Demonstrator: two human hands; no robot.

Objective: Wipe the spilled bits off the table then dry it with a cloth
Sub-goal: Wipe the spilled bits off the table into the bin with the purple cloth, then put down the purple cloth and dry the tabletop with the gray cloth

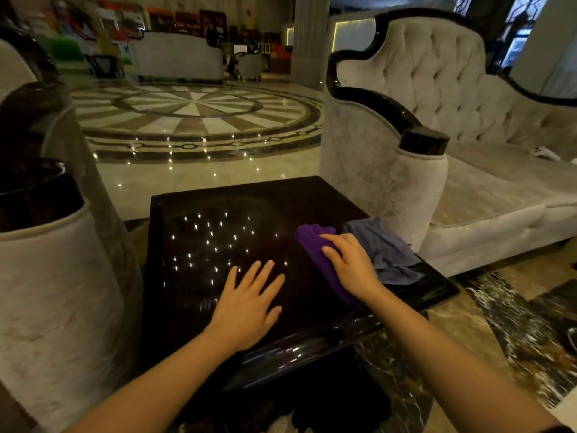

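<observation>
Wiping step: your right hand (349,264) presses the purple cloth (315,248) near the tabletop's (218,207) right edge; left hand (246,304) flat, fingers spread. Next, sweep left.

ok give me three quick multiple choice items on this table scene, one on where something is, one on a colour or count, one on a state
1. Where does the grey-blue cloth lie?
A. on the sofa seat
B. on the table's right part, beyond the right hand
C. on the floor

2. How many cloths are on the table?
A. one
B. two
C. three

3. What is the left hand doing?
A. gripping a cloth
B. lifted clear of the table
C. spread flat and empty on the tabletop

Answers:
1 B: the grey-blue cloth lies crumpled on the dark glossy table, just past the right hand.
2 B: only the purple cloth under the right hand and the grey-blue one show.
3 C: the left hand rests with fingers spread and nothing in it.
</observation>
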